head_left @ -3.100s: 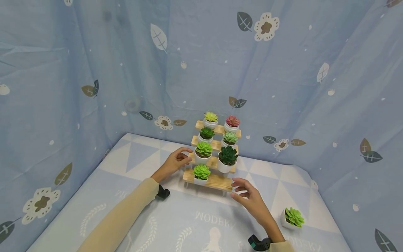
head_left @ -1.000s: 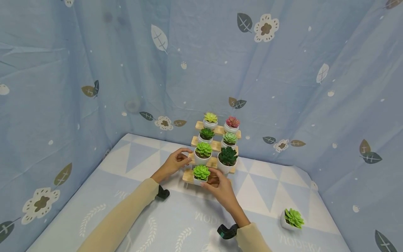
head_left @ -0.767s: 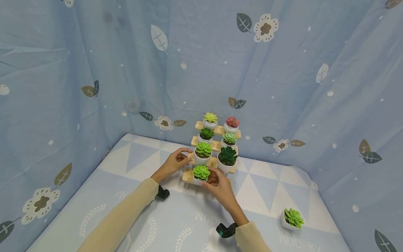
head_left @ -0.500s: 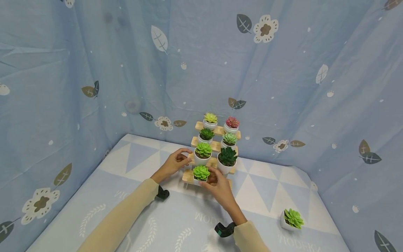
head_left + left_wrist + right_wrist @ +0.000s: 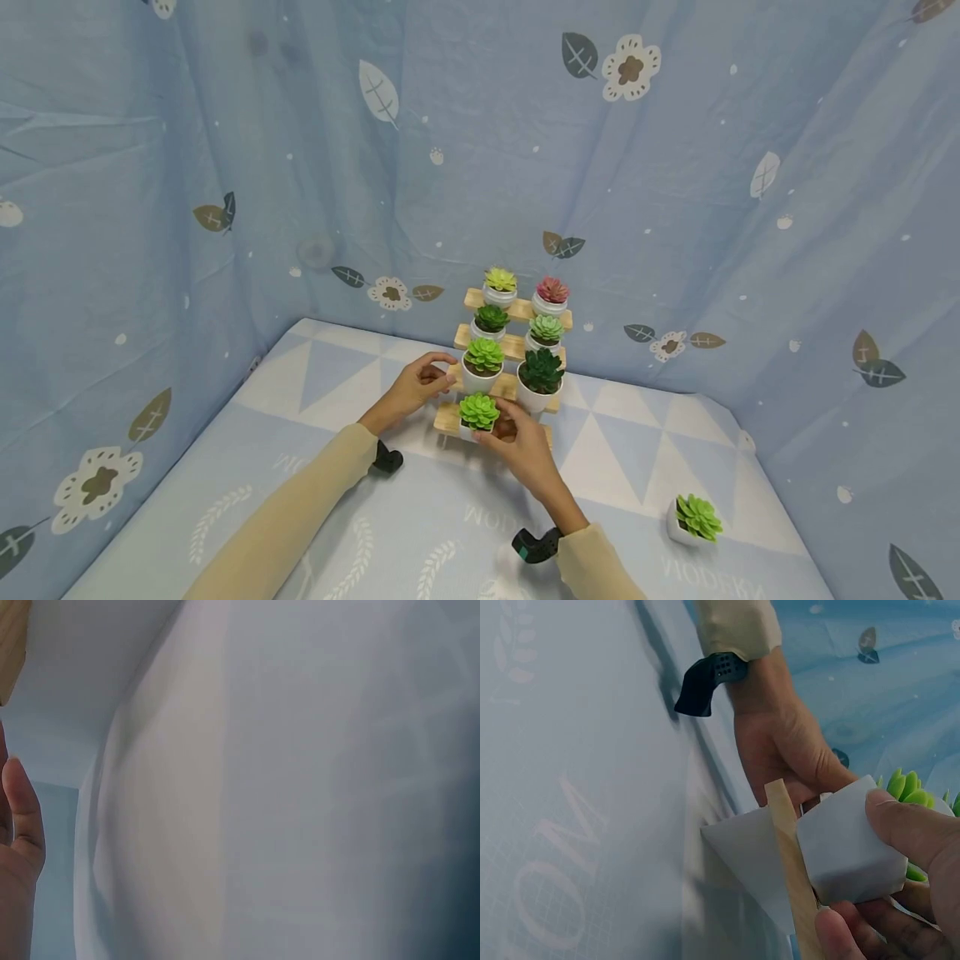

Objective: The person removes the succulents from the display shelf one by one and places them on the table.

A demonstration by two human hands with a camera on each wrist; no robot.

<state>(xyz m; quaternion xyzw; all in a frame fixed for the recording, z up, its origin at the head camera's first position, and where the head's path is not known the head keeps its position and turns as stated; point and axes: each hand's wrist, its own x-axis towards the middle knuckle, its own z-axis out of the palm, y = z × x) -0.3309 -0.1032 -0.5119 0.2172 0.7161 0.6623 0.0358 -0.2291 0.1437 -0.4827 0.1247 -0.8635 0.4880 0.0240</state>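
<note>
My right hand pinches a small white pot holding a bright green succulent, with the thumb at its front. This potted succulent stands on the left part of the lowest shelf of a wooden tiered plant stand. At the stand's left side, my left hand has its curved fingers and thumb at the end of the second shelf from the bottom. Those fingers show just below a wooden end in the left wrist view. The right hand covers much of the lowest shelf's right part.
The upper shelves carry several other potted succulents, among them a red one and a dark green one. Another green succulent in a white pot sits apart on the tablecloth at right. A patterned blue curtain surrounds the table.
From the right end of the lowest shelf, my right hand has moved left and taken hold of the succulent's pot there. Over the last second both hands stay nearly still.
</note>
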